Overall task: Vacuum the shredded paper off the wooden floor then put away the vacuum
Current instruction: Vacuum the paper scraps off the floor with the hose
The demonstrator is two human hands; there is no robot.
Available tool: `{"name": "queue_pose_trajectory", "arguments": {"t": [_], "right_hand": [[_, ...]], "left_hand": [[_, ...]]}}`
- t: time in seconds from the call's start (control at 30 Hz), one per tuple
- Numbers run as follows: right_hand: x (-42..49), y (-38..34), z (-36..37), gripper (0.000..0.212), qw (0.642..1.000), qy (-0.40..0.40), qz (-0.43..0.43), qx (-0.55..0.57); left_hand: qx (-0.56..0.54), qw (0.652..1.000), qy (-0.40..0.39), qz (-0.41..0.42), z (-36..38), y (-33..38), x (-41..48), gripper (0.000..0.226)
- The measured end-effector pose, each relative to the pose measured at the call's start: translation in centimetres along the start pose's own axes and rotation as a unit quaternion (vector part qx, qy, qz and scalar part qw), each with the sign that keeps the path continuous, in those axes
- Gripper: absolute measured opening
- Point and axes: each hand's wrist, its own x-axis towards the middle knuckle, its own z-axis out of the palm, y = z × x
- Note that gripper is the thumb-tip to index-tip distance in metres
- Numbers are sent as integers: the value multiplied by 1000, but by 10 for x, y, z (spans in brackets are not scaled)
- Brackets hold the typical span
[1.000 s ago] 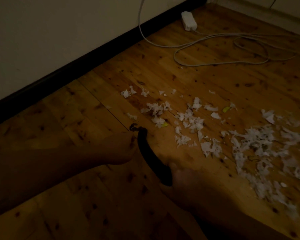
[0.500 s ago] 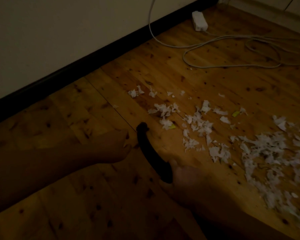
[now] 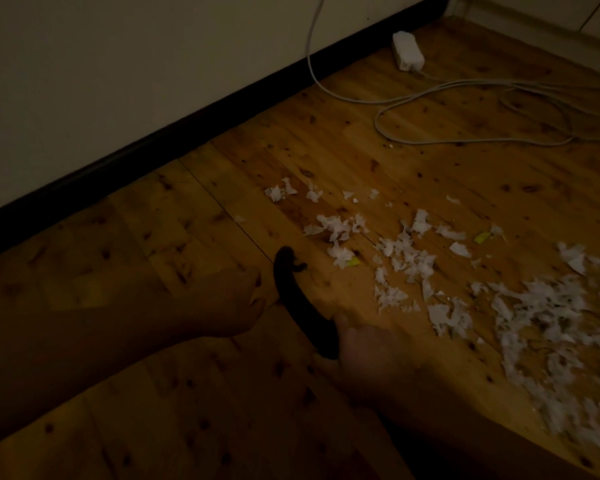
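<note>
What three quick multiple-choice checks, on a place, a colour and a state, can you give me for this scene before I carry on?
1. Where does the white power adapter lie?
A on a shelf; B beside the black skirting board; C inside a box.
2. What colour is most of the shredded paper?
A red; B blue; C white.
3. What is the right hand doing?
A gripping the dark curved handle; B resting on a table; C waving in the air.

Answers: B, it lies close to the skirting; C, the scraps look white; A, the hand closes round the handle's near end.
</note>
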Motion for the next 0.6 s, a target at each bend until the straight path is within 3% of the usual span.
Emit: {"name": "queue_pose_trajectory", "arguments": {"t": [0.37, 0.6], "right_hand": [[22, -21, -8, 54, 999, 20, -16, 26], [37, -36, -12, 65, 997, 41, -43, 48]], "left_hand": [[-16, 999, 32, -30, -4, -17, 12, 40], [-24, 994, 69, -79, -10, -37, 29, 35]]}}
